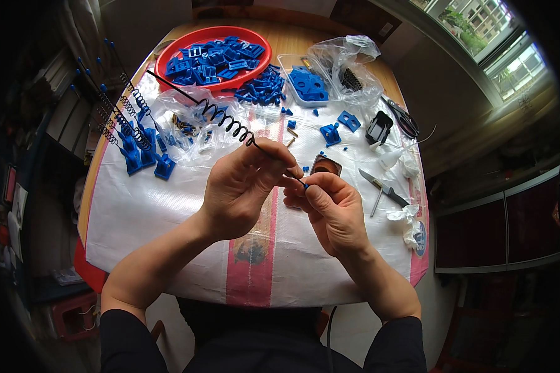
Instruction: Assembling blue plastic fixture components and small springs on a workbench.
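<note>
The coiled wire [231, 122] is black, the tray [266, 55] red.

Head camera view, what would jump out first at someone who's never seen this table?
Probably the red tray at the far left, heaped with blue parts. Then the black coiled wire at centre, held by the left hand, while the right hand pinches a small blue piece near its lower end.

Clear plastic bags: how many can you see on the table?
2: left bag, in front of the red basin; right bag, beside the clear box. Overlapping folds may hide others.
</note>
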The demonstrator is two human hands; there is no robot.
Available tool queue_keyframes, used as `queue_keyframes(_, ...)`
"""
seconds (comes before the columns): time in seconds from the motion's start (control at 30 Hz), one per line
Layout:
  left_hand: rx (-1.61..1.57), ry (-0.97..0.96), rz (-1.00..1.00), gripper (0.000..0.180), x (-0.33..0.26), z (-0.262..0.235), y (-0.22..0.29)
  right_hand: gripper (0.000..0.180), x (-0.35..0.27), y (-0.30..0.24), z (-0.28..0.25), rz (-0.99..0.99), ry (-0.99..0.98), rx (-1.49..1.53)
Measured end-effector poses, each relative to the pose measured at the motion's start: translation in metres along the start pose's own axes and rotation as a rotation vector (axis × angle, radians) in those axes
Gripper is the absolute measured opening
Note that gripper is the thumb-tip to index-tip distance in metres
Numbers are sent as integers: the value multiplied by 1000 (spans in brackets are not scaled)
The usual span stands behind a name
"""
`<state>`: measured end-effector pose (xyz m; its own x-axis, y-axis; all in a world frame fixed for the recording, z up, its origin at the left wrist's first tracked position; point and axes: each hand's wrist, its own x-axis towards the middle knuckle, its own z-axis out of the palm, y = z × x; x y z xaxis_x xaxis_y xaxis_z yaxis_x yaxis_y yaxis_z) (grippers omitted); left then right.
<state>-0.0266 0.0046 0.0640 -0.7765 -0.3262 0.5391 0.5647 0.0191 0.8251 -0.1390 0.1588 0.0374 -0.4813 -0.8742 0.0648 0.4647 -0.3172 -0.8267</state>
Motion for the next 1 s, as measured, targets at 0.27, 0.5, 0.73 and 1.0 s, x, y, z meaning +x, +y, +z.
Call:
queue_keyframes(0.27,69,-11,18,12,-1,-1,-2,17,0,0,1,4,-3,31)
queue_keyframes(0.5,55,2,-7,11,-1,0,1,18,1,1,1,8,-37,58)
queue_keyframes(0.73,294,-95,68,15,1,-5,4,18,-1,-2,3,63,-18,142)
queue_keyframes(1.0,384,-76,98,15,2,-3,6,21,-2,-1,1,95,-41,170)
